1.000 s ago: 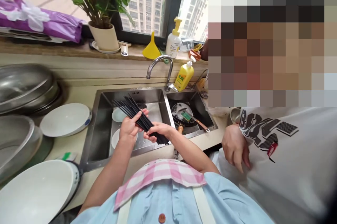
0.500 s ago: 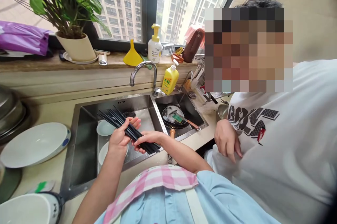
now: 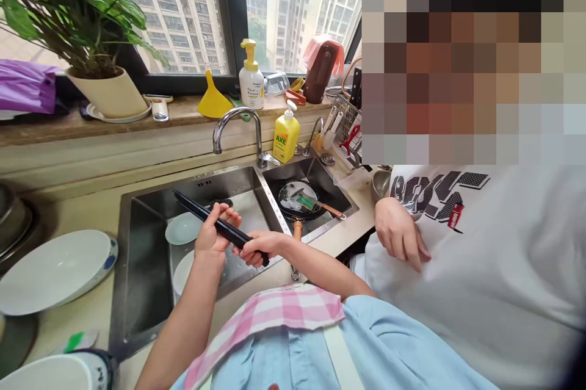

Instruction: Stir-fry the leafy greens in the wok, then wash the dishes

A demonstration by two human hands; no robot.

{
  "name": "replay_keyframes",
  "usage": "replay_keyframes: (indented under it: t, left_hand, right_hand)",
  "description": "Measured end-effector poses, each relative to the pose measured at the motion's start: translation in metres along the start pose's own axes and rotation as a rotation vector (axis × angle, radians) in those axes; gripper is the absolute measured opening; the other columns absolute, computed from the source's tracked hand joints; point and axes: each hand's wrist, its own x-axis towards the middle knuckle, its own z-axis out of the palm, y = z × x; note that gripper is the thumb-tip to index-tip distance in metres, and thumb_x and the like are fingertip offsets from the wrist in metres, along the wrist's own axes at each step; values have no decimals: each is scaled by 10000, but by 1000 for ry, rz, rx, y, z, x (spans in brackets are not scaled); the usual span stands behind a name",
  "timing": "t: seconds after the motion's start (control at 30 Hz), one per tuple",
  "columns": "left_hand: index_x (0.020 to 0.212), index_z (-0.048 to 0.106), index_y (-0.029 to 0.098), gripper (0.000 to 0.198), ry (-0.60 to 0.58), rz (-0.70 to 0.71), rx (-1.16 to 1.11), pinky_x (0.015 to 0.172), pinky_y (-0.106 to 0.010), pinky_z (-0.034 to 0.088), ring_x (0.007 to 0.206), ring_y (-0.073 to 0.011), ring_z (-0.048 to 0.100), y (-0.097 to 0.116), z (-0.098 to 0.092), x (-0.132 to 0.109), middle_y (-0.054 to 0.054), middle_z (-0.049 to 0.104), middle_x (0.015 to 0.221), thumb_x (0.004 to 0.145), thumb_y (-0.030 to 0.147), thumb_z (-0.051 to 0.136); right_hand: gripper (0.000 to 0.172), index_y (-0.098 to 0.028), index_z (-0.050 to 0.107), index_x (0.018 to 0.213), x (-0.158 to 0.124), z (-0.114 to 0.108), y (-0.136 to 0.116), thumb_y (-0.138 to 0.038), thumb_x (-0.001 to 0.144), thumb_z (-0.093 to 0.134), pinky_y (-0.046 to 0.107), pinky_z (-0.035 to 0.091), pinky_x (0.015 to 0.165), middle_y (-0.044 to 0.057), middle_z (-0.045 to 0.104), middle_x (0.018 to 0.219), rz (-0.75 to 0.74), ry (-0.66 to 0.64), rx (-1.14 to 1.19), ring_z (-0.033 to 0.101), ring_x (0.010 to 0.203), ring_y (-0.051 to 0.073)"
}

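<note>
A bundle of black chopsticks (image 3: 232,232) slants over the front of the large left sink basin (image 3: 151,256), its sticks lying tightly together. My left hand (image 3: 216,230) is closed around its middle, the fingertips curled up on the far side. Nearer the lower right end, my right hand (image 3: 257,248) wraps round the same bundle. Beneath them in the basin are a pale bowl (image 3: 182,228) and a second white bowl (image 3: 183,269), partly hidden by my left forearm.
The right basin holds a pan (image 3: 300,198) with a wooden-handled spatula (image 3: 330,210). A faucet (image 3: 260,133) and yellow soap bottle (image 3: 286,138) stand behind. White dishes (image 3: 59,268) sit left; a person in a white shirt (image 3: 458,268) stands right.
The chopsticks, fanned out before, are now gathered into a compact bundle, with my fingers closed more tightly on it. The view has shifted, and the other person appears larger and closer.
</note>
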Motion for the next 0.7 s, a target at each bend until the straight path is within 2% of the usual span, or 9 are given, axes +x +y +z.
replay_keyframes:
  t: [0.07,0.13,0.2,0.27,0.37,0.5,0.53,0.6,0.7]
  left_hand:
    - [674,494,161,391,-92,-17,-8,444,-171,463,361,-44,392,0,1,1,94,394,456,956,400,624]
    - [634,445,168,453,-127,27,-22,401,-146,386,320,-27,267,2,2,3,117,298,406,968,432,599]
    - [622,426,173,476,-109,113,-30,385,-144,343,317,-28,231,6,4,6,118,283,390,970,453,590]
    - [616,417,178,484,-88,227,-34,383,-150,324,324,-32,220,10,7,7,116,284,387,959,461,607]
    - [619,429,181,472,-90,397,12,395,-165,326,341,-37,220,7,14,2,114,297,398,903,459,683]
    - [620,443,180,464,-186,499,110,435,-187,369,365,-42,296,-18,25,-11,105,340,432,838,455,747]
    - [619,442,182,468,-222,492,131,443,-194,379,369,-46,315,-25,27,-12,102,347,437,836,466,744]
    - [611,425,193,491,-263,474,183,438,-206,374,357,-49,308,-32,28,-13,105,322,432,846,511,715]
    - [599,410,210,504,-174,499,394,403,-214,312,331,-54,268,-30,21,-7,112,288,418,844,563,673]
  right_hand:
    - [196,-195,493,882,1,-5,2,-218,782,660,152,268,435,-116,350,540,-1,-27,104,286,425,39]
    - [257,-174,549,952,2,-12,5,-355,844,695,172,380,470,-57,504,614,-11,44,130,458,484,69]
    - [391,-164,578,1048,3,-20,9,-536,929,589,244,508,564,34,637,785,-33,151,187,622,645,137]
    - [498,-176,579,1082,3,-26,14,-624,997,382,336,573,650,62,664,891,-102,286,349,671,755,176]
    - [527,-181,584,1017,6,-26,17,-552,1044,211,421,594,690,45,644,861,-240,436,657,661,745,179]
    - [462,-166,576,855,18,-14,9,-406,1048,233,311,558,608,75,648,802,-310,536,856,638,707,177]
    - [450,-170,561,801,21,-10,6,-378,1044,244,282,540,592,69,642,783,-330,557,836,624,693,166]
    - [415,-180,527,718,23,-4,1,-362,1024,316,260,521,594,40,620,742,-366,600,650,594,676,148]
    - [243,-184,577,729,14,1,-4,-369,880,622,227,504,648,1,615,767,-408,671,284,576,739,131]
